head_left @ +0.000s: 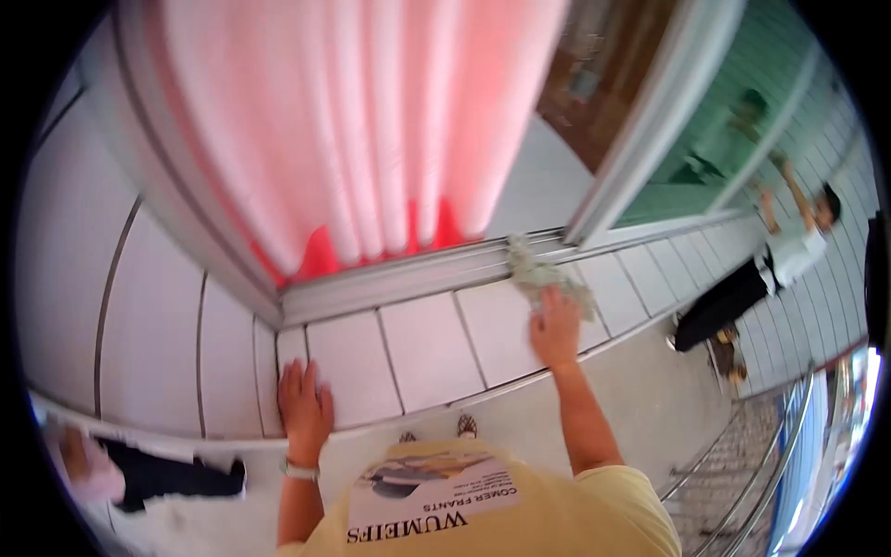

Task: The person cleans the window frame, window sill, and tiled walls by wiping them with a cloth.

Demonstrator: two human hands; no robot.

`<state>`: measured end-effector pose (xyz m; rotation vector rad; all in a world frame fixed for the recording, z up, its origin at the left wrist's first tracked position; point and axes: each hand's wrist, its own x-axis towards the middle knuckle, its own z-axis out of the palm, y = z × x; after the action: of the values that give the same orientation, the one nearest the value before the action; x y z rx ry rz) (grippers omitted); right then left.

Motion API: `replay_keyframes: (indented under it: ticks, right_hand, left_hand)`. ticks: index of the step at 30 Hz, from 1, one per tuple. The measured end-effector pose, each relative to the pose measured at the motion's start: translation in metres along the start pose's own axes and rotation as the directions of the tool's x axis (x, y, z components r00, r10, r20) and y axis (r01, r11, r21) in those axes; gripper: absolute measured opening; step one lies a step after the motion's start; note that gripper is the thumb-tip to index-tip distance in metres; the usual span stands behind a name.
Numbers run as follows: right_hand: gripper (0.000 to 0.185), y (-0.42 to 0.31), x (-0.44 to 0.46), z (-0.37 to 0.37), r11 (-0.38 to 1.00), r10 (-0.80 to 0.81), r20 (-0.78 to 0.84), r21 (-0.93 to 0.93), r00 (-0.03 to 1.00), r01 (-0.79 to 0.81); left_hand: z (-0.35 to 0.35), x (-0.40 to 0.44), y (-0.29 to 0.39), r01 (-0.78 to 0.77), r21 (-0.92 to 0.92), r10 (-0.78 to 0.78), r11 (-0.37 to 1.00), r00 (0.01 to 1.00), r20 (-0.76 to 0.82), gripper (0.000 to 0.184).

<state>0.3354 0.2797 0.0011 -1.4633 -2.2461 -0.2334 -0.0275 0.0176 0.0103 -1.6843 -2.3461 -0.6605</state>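
Note:
My right hand point(556, 330) presses a crumpled pale greenish rag point(548, 277) on the white tiled sill point(422, 339). One end of the rag reaches up to the metal window track point(399, 272). The fingers are bent over the cloth, and their tips partly sink into it. At the left end of the sill, my left hand point(304, 401) rests on the tiles with its fingers apart and nothing in them. A band circles the left wrist.
Pink curtains point(371, 121) hang behind the open window part. A sliding glass pane point(719, 130) stands to the right. One person point(766, 269) stands by the wall at right, another point(153, 469) at lower left. Metal railings point(742, 483) run at lower right.

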Motion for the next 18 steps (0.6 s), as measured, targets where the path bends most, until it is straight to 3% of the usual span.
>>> replay_keyframes:
  ticks: [3, 5, 8, 15, 18]
  right_hand:
    - [0.051, -0.002, -0.004, 0.0, 0.991, 0.131, -0.022, 0.02, 0.991, -0.131]
    - [0.049, 0.002, -0.003, -0.001, 0.986, 0.103, 0.034, 0.131, 0.994, -0.107]
    - [0.047, 0.004, -0.003, -0.001, 0.981, 0.125, 0.056, 0.139, 0.991, -0.131]
    - [0.046, 0.003, -0.005, -0.006, 0.962, 0.176, 0.008, 0.209, 0.984, -0.174]
    - [0.046, 0.005, -0.007, -0.003, 0.959, 0.132, -0.06, 0.262, 0.989, -0.112]
  left_hand:
    - [-0.002, 0.001, 0.006, -0.001, 0.035, 0.0, 0.999, 0.999, 0.043, 0.044]
    - [0.003, -0.002, 0.004, 0.003, 0.047, -0.007, 0.999, 0.997, 0.073, 0.046]
    - [0.013, -0.009, -0.008, -0.026, 0.06, 0.021, 0.998, 0.997, 0.078, 0.047]
    - [0.016, -0.012, -0.008, -0.014, 0.051, 0.01, 0.999, 0.998, 0.066, 0.047]
    - [0.015, -0.014, -0.011, -0.055, 0.023, 0.053, 0.998, 0.996, 0.066, 0.046]
